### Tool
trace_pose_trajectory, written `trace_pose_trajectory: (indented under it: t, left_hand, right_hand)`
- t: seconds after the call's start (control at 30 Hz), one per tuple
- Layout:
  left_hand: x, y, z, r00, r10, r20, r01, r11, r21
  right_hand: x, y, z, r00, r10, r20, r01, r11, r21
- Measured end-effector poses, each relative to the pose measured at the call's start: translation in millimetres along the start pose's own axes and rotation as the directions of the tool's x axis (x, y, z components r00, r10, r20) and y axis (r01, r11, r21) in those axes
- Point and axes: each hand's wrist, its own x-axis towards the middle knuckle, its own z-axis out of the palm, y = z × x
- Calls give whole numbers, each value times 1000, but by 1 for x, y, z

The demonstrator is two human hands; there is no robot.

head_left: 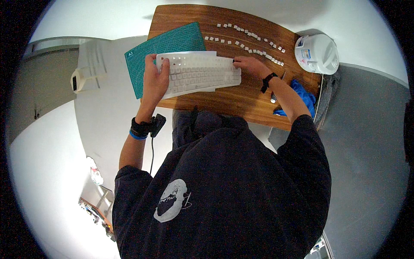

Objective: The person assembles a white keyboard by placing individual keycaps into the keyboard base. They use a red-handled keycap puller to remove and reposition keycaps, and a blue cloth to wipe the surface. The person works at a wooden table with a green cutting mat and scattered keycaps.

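A white keyboard (202,77) is held over the table's near part, overlapping the edge of a green cutting mat (172,41). My left hand (156,80) grips its left end, with the thumb on top. Along the upper left of the keyboard, small dark spots show where keycaps are off. At the upper right corner, my right hand (250,65) has its fingers pinched together by a small dark thing (234,61), too small to name. Beyond the keyboard, loose white keycaps (248,32) lie in two slanting rows.
On the wooden table (254,101), a white bucket (317,54) stands at the right edge. A blue cloth (304,97) lies at the near right, and a small black-and-white handled thing (273,97) is beside it. A cable hangs from my left wristband.
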Motion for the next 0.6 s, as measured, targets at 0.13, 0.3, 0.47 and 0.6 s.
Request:
trace_pose_trajectory:
  t: [0.13, 0.3, 0.47, 0.6]
  left_hand:
    - [-2, -12, -1, 1000, -3, 7, 3, 1000, -19]
    - [0, -14, -1, 1000, 19, 9, -18, 1000, -14]
    - [0, -4, -2, 996, -64, 59, 67, 997, -49]
    - [0, -6, -2, 999, -17, 33, 18, 999, -30]
  right_hand:
    - [14, -40, -37, 910, 412, 41, -375, 778, 505]
    - [7, -20, -19, 996, 84, -9, -82, 990, 113]
    - [13, -10, -6, 999, 40, -32, -40, 999, -3]
    - [15, -18, -16, 988, 95, 123, -82, 991, -105]
